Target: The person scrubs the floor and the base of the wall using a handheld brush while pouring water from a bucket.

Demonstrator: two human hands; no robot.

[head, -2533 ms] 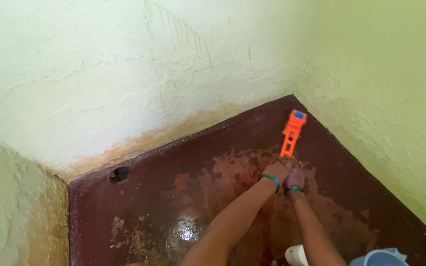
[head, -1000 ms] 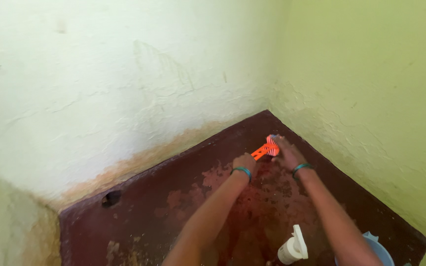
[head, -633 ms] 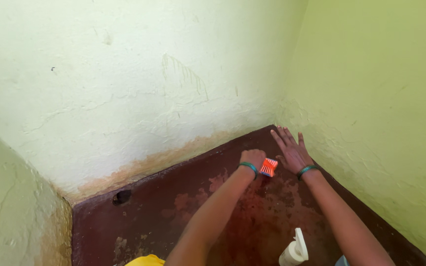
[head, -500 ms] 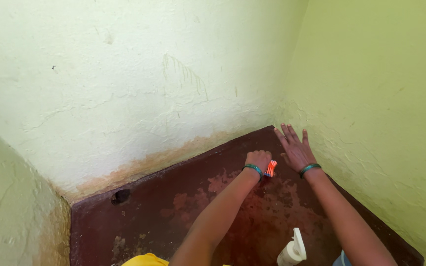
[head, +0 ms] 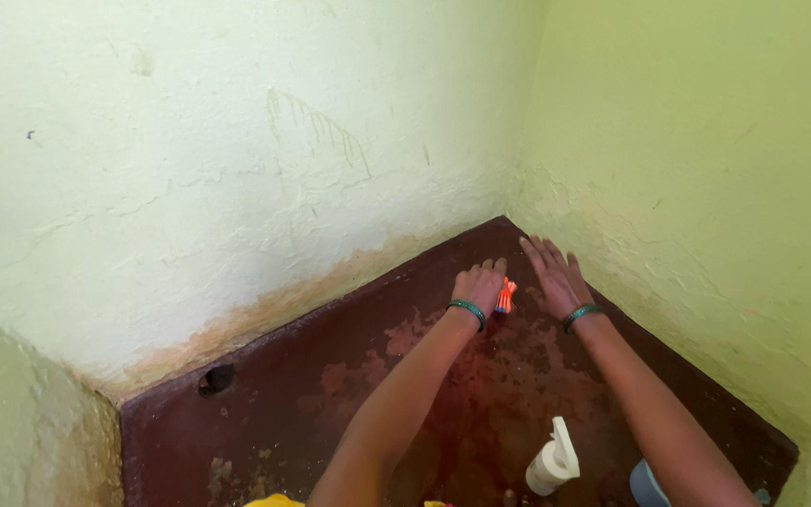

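My left hand (head: 479, 284) is closed over an orange scrub brush (head: 505, 296), pressing it down on the dark red floor (head: 330, 394) near the far corner. Only the brush's end shows beside my fingers. My right hand (head: 553, 273) lies flat on the floor just right of the brush, fingers spread and pointing toward the corner, holding nothing. Both wrists wear green bangles.
Pale green plaster walls (head: 237, 169) close in the corner, stained orange-brown along the base. A small drain hole (head: 215, 379) sits at the left wall's foot. A white flip-top bottle (head: 553, 461) stands near me, and a blue bucket rim (head: 648, 484) shows at the bottom right.
The brush was held upright by its handle in both hands; it was lowered to the floor, my right hand let go and spread flat, and my left hand now covers it nearer the corner.
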